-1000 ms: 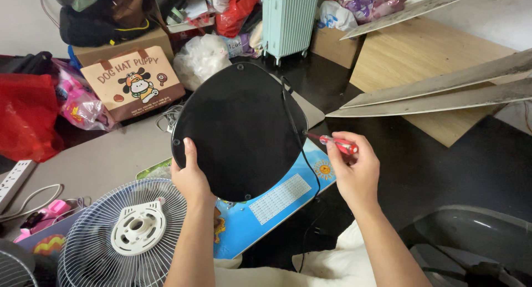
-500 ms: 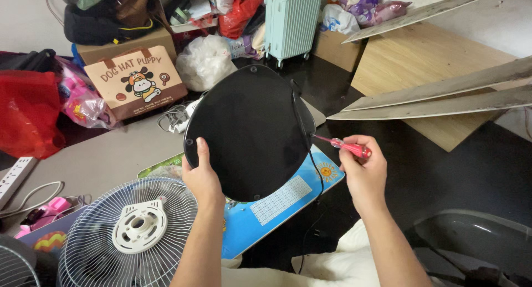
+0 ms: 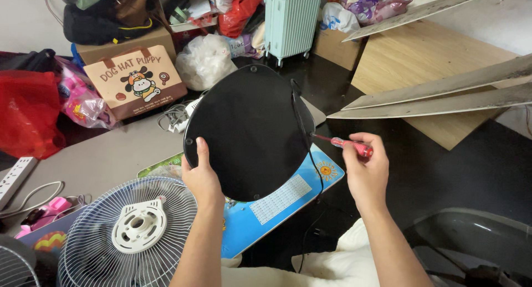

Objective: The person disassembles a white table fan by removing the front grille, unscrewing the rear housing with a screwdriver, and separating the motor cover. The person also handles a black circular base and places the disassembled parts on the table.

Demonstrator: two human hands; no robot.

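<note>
Our right fingers (image 3: 363, 145) are curled tight round the red handle of a screwdriver (image 3: 346, 145), its tip touching the right edge of the black disc (image 3: 246, 131). Our right hand (image 3: 366, 173) comes up from below with the wrist bent inward. Our left hand (image 3: 202, 179) grips the disc's lower left rim, thumb laid flat on its face. The disc stands tilted above a blue board (image 3: 282, 201); it is matte, rounded, with small holes near the rim and a black cord (image 3: 302, 137) down its right side. A white fan grille (image 3: 130, 231) lies just beside our left forearm.
</note>
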